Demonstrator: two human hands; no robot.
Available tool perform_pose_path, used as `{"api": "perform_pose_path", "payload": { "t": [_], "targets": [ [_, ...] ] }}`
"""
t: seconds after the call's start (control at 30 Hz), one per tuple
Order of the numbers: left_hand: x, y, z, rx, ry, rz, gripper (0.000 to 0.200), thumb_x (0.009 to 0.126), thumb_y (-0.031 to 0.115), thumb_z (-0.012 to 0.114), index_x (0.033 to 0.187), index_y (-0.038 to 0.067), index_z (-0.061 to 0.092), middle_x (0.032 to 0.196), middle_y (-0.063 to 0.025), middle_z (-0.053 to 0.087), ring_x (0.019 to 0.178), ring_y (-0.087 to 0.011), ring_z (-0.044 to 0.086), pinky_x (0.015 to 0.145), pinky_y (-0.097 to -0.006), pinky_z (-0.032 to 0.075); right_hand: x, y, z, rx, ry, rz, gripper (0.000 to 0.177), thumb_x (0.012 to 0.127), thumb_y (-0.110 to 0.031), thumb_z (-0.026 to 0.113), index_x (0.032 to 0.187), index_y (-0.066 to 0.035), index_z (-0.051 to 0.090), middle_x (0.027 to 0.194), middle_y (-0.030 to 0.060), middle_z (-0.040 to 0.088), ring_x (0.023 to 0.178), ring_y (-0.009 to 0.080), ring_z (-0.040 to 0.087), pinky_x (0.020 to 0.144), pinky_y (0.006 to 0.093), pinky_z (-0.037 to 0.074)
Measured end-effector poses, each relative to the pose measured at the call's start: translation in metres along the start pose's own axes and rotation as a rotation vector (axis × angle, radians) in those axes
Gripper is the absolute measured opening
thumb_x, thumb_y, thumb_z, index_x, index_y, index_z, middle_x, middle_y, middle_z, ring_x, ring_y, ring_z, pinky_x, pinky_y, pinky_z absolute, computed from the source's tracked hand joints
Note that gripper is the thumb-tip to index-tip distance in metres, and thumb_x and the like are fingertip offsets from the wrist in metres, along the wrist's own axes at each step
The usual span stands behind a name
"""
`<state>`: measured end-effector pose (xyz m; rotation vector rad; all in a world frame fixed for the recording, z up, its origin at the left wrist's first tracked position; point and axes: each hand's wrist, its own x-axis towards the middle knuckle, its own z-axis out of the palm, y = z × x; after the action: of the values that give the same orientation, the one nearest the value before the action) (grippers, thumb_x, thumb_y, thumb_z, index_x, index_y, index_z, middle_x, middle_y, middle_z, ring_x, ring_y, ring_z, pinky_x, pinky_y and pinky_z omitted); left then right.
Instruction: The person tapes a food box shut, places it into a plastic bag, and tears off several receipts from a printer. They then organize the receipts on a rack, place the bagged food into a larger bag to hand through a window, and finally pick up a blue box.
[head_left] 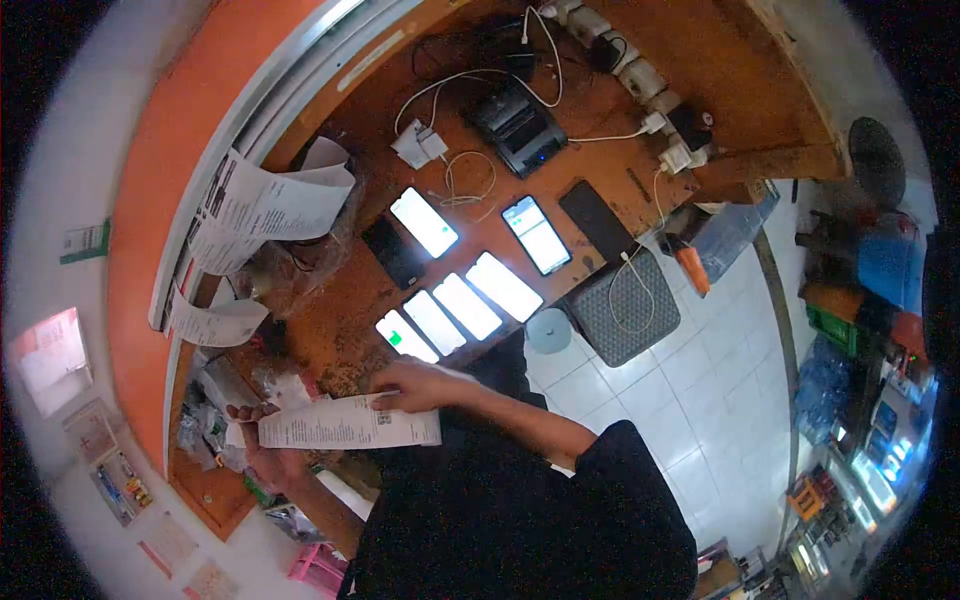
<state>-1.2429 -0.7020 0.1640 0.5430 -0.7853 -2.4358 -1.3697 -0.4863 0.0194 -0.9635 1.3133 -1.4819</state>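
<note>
A long printed paper receipt stretches between my two hands in front of my body. My left hand grips its left end, with the fingers curled round the paper. Over the upper edge toward the right end, my right hand pinches the slip, close to a small square code. Just beyond lies a row of lit phones, the nearest being a phone with a green patch on its screen. Another lit phone and a phone showing a list lie farther back, beside dark phones.
A black receipt printer with a blue light stands at the back of the wooden counter. White cables and a charger lie beside it. Printed slips hang at the left. A grey cushioned stool stands right of the counter.
</note>
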Motion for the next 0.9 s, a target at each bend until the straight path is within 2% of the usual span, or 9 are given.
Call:
{"api": "perform_pose_path", "payload": {
  "t": [0.1, 0.13, 0.2, 0.3, 0.47, 0.53, 0.6, 0.8, 0.9],
  "targets": [
    [-0.006, 0.017, -0.032, 0.115, 0.114, 0.065, 0.028, 0.098, 0.008, 0.046, 0.126, 0.007, 0.049, 0.103, -0.0069, 0.060, 0.092, -0.0207, 0.056, 0.091, -0.0369, 0.046, -0.006, 0.009, -0.048, -0.084, 0.048, -0.051, 0.029, 0.085, -0.029, 0.069, 0.102, -0.005, 0.066, 0.084, 0.0113, 0.069, 0.073, 0.0232, 0.066, 0.069, 0.0370, 0.052],
    [-0.010, 0.017, -0.031, 0.117, 0.123, 0.080, 0.028, 0.098, 0.008, 0.046, 0.126, 0.007, 0.049, 0.103, -0.0069, 0.060, 0.092, -0.0207, 0.056, 0.091, -0.0369, 0.046, -0.002, 0.019, -0.066, -0.012, 0.101, 0.120, 0.025, 0.082, -0.023, 0.071, 0.099, -0.005, 0.066, 0.083, 0.0099, 0.069, 0.071, 0.0218, 0.065, 0.069, 0.0374, 0.052],
    [-0.018, 0.018, -0.029, 0.167, 0.053, 0.152, 0.028, 0.097, 0.008, 0.049, 0.125, 0.006, 0.049, 0.101, -0.0074, 0.060, 0.092, -0.0208, 0.056, 0.089, -0.0376, 0.047, 0.016, 0.073, -0.104, -0.319, 0.518, -0.054, 0.028, 0.076, -0.020, 0.076, 0.098, -0.005, 0.066, 0.076, 0.0071, 0.068, 0.066, 0.0198, 0.065, 0.063, 0.0352, 0.051],
    [-0.038, 0.018, -0.029, 0.179, 0.194, 0.185, 0.027, 0.097, 0.012, 0.050, 0.124, 0.006, 0.050, 0.099, -0.0073, 0.060, 0.091, -0.0206, 0.056, 0.087, -0.0379, 0.047, 0.055, 0.045, -0.182, -0.672, 0.714, 0.313, 0.029, 0.075, -0.014, 0.067, 0.102, -0.004, 0.065, 0.076, 0.0117, 0.067, 0.069, 0.0254, 0.067, 0.060, 0.0392, 0.052],
    [-0.061, 0.020, -0.037, 0.213, 0.248, 0.153, 0.025, 0.099, 0.020, 0.047, 0.117, 0.006, 0.055, 0.095, -0.0078, 0.061, 0.089, -0.0215, 0.057, 0.088, -0.0399, 0.048, 0.139, 0.096, -0.261, -1.184, 0.754, 0.249, 0.038, 0.077, -0.016, 0.066, 0.112, -0.004, 0.060, 0.093, 0.0144, 0.068, 0.076, 0.0285, 0.067, 0.074, 0.0423, 0.053],
    [-0.071, 0.019, -0.034, 0.186, 0.187, 0.184, 0.025, 0.099, 0.023, 0.046, 0.114, 0.006, 0.057, 0.094, -0.0079, 0.062, 0.089, -0.0220, 0.058, 0.088, -0.0401, 0.048, 0.158, 0.099, -0.277, -1.235, 0.717, 0.297, 0.037, 0.077, -0.015, 0.068, 0.111, -0.004, 0.061, 0.093, 0.0138, 0.068, 0.077, 0.0271, 0.067, 0.074, 0.0410, 0.053],
    [-0.083, 0.023, -0.030, 0.217, 0.547, 0.306, 0.026, 0.100, 0.024, 0.044, 0.113, 0.007, 0.059, 0.094, -0.0082, 0.063, 0.087, -0.0221, 0.060, 0.086, -0.0389, 0.049, 0.172, 0.100, -0.289, -1.250, 0.686, 0.349, 0.037, 0.077, -0.014, 0.069, 0.111, -0.003, 0.061, 0.094, 0.0133, 0.068, 0.078, 0.0258, 0.067, 0.074, 0.0398, 0.053],
    [-0.115, 0.031, -0.069, 0.133, 0.564, 0.435, 0.028, 0.100, 0.023, 0.045, 0.120, 0.008, 0.057, 0.097, -0.0069, 0.063, 0.086, -0.0200, 0.060, 0.081, -0.0389, 0.051, 0.169, 0.097, -0.296, -1.132, 0.769, 0.359, 0.035, 0.076, -0.012, 0.073, 0.109, -0.003, 0.063, 0.095, 0.0116, 0.068, 0.081, 0.0217, 0.066, 0.075, 0.0361, 0.054],
    [-0.120, 0.031, -0.087, 0.235, 0.574, 0.457, 0.030, 0.100, 0.021, 0.045, 0.126, 0.009, 0.053, 0.102, -0.0044, 0.062, 0.086, -0.0180, 0.059, 0.082, -0.0360, 0.050, 0.151, 0.079, -0.285, -0.767, 0.908, 0.244, 0.035, 0.076, -0.010, 0.075, 0.108, -0.003, 0.064, 0.096, 0.0107, 0.069, 0.082, 0.0197, 0.066, 0.075, 0.0343, 0.054]
  ]
}}
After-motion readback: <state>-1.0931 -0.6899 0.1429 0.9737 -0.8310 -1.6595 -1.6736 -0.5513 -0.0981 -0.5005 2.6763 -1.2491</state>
